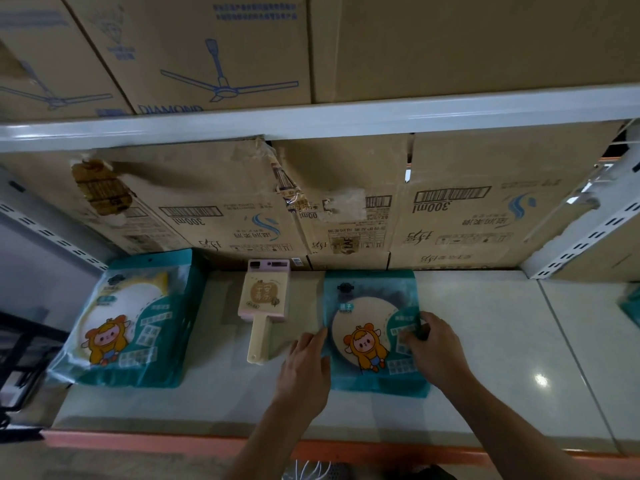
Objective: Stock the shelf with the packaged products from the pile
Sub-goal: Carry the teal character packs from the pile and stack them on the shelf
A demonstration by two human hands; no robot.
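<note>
A teal packaged mirror (pixel 372 306) with a cartoon figure lies flat on the white shelf (pixel 485 341). My left hand (pixel 306 368) rests against its left edge with straight fingers. My right hand (pixel 434 344) curls its fingers over the package's right edge. A stack of the same teal packages (pixel 138 323) lies at the shelf's left end. Between them sits a cream and pink hand mirror (pixel 265 299) with its handle pointing toward me.
Cardboard boxes (pixel 346 209) line the back of the shelf, and more boxes (pixel 207 53) stand on the shelf above. White slotted uprights (pixel 581 244) frame the right side. An orange lip (pixel 173 443) marks the shelf's front edge. Another teal package (pixel 632 306) peeks in at far right.
</note>
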